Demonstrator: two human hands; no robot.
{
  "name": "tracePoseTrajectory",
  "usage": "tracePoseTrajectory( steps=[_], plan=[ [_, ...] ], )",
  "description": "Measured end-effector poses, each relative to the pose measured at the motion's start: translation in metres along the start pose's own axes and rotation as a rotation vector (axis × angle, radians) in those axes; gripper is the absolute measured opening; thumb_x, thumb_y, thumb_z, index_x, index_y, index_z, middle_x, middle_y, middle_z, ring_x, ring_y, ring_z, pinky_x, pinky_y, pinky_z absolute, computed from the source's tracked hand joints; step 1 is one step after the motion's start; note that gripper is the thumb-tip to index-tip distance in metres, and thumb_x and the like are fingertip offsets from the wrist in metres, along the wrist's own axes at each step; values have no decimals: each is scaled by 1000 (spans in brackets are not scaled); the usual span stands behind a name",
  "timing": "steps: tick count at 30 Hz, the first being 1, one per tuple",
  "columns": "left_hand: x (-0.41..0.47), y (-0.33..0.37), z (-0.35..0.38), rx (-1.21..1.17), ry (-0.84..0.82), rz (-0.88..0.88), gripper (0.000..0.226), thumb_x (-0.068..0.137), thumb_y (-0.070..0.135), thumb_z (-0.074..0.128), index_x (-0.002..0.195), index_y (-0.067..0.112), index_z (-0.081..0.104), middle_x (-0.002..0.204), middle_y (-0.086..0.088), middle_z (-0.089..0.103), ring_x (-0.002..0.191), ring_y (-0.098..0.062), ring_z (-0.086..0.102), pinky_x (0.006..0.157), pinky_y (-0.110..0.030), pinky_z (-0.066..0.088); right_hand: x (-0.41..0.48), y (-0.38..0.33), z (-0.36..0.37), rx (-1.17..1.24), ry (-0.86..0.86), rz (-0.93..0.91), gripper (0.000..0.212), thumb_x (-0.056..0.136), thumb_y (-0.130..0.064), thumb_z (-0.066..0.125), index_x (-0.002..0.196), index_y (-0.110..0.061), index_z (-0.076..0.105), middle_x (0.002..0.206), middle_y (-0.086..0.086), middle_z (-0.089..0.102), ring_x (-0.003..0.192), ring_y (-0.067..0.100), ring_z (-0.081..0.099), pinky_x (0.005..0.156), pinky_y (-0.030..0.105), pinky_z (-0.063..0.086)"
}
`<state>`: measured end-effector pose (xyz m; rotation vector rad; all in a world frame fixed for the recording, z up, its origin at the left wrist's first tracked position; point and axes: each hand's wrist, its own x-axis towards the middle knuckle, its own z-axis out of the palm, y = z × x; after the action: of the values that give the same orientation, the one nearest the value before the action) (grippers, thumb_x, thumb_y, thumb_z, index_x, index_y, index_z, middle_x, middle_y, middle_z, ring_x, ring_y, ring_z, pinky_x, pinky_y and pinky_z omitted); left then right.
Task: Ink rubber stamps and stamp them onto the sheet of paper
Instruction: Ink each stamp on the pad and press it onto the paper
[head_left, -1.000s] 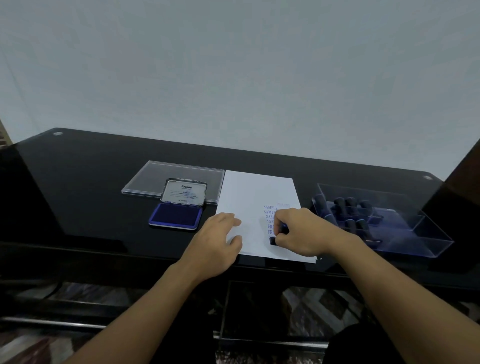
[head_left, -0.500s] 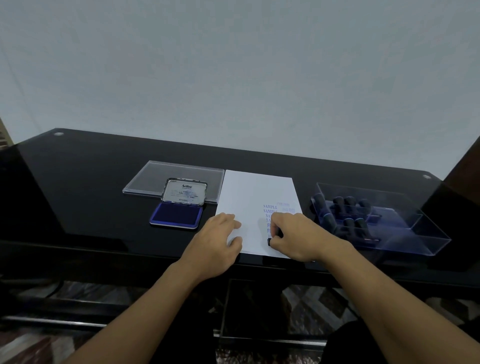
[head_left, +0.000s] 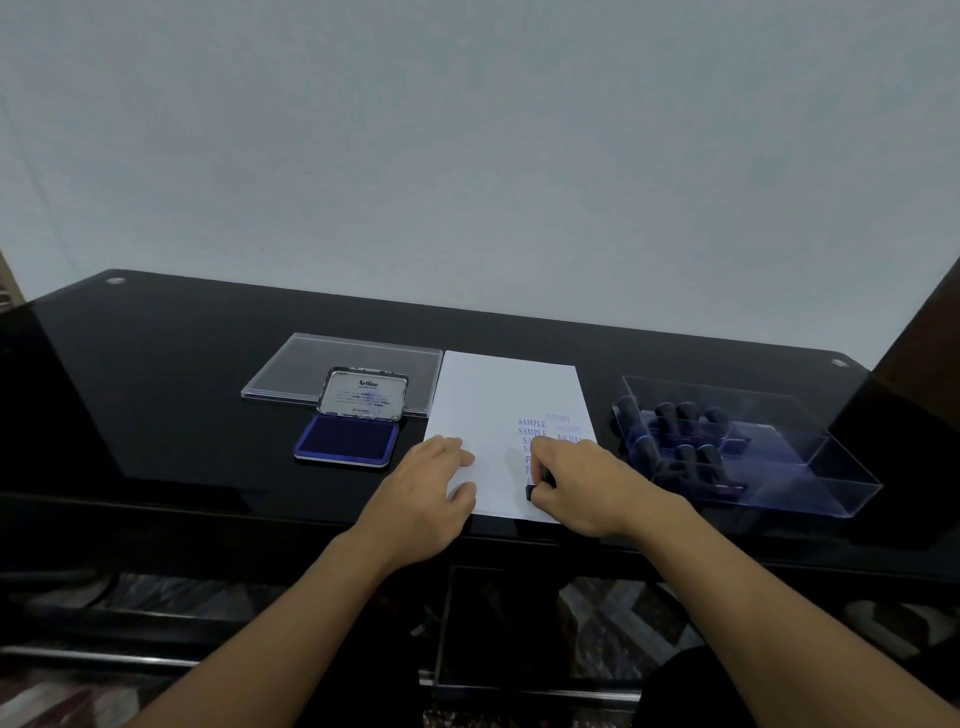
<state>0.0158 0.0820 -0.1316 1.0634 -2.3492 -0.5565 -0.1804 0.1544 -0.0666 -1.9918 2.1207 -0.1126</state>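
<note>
We see a smooth white sheet of paper (head_left: 498, 395) lying flat on the glossy black table (head_left: 182, 364), with blue printed words stacked on its right half. At the sheet's near right corner, the right hand (head_left: 587, 483) pinches a small dark blocky stamp (head_left: 531, 491), grip closed tight around it, its base on the paper. The left hand (head_left: 426, 483) rests on the sheet's near left edge, grip wide, holding nothing. Left of the sheet sits a rectangular ink pad (head_left: 345, 444), blue felt bare, metal lid raised. Right of the sheet, a clear plastic box (head_left: 841, 488) holds dark round-handled stamps (head_left: 685, 421).
</note>
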Motion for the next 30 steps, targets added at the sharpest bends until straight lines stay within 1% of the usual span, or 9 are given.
tracePoseTrajectory(
  steps=[4, 8, 11, 14, 19, 21, 25, 28, 30],
  plan=[
    [0, -1, 0, -13, -14, -13, 40, 95, 32, 45, 134, 24, 49, 148, 12, 36, 138, -3, 22, 109, -23, 21, 4, 2, -3, 6, -33, 3, 8, 92, -31, 52, 87, -28, 48, 95, -3, 61, 83, 19, 55, 74, 38, 51],
    [1, 1, -4, -70, 11, -9, 37, 95, 30, 48, 132, 25, 52, 142, 15, 43, 133, 1, 29, 104, -18, 22, 3, 1, -15, 59, -86, -23, 9, 94, -27, 56, 86, -28, 51, 100, -4, 62, 90, 19, 56, 77, 31, 48],
    [1, 5, -8, -124, 58, -7, 35, 94, 27, 50, 129, 24, 53, 137, 15, 47, 128, 2, 34, 103, -18, 24, 1, 4, -30, 123, -29, -18, 4, 94, -22, 54, 91, -24, 56, 97, -5, 62, 89, 20, 59, 77, 32, 49],
    [4, 10, -14, -138, 80, -1, 34, 94, 28, 50, 128, 26, 54, 135, 16, 47, 129, 1, 35, 104, -20, 26, 0, 7, -45, 168, 27, 5, 5, 95, -23, 52, 95, -23, 57, 94, -6, 62, 84, 17, 60, 70, 31, 49],
    [10, 20, -23, -142, 84, 0, 32, 94, 30, 50, 126, 30, 54, 136, 18, 47, 129, -1, 36, 105, -23, 29, -5, 10, -54, 200, 89, 2, 11, 96, -23, 53, 105, -21, 48, 93, 1, 63, 72, 20, 58, 66, 34, 50],
    [12, 25, -27, -144, 83, -5, 32, 94, 30, 50, 126, 30, 54, 136, 18, 47, 129, -2, 36, 104, -22, 29, -7, 12, -58, 190, 112, 4, 14, 96, -24, 55, 105, -20, 45, 92, 0, 62, 72, 19, 56, 63, 32, 47],
    [19, 38, -32, -131, 91, 6, 32, 95, 30, 50, 127, 29, 53, 137, 18, 46, 129, -1, 36, 101, -20, 27, -11, 17, -66, 149, 136, -2, 11, 95, -24, 58, 100, -21, 49, 91, -3, 58, 71, 15, 52, 59, 26, 38],
    [26, 50, -33, -131, 82, 13, 34, 96, 30, 49, 130, 28, 52, 139, 17, 45, 128, -1, 36, 100, -19, 26, -16, 28, -73, 131, 174, 2, 6, 94, -26, 58, 98, -25, 54, 96, -7, 59, 78, 15, 57, 61, 25, 41],
    [32, 59, -30, -133, 73, 28, 34, 96, 31, 49, 130, 28, 52, 139, 17, 45, 129, -1, 36, 101, -18, 26, -21, 38, -79, 131, 205, 9, 4, 95, -30, 58, 97, -27, 59, 99, -8, 62, 82, 13, 60, 67, 28, 48]
  ],
)
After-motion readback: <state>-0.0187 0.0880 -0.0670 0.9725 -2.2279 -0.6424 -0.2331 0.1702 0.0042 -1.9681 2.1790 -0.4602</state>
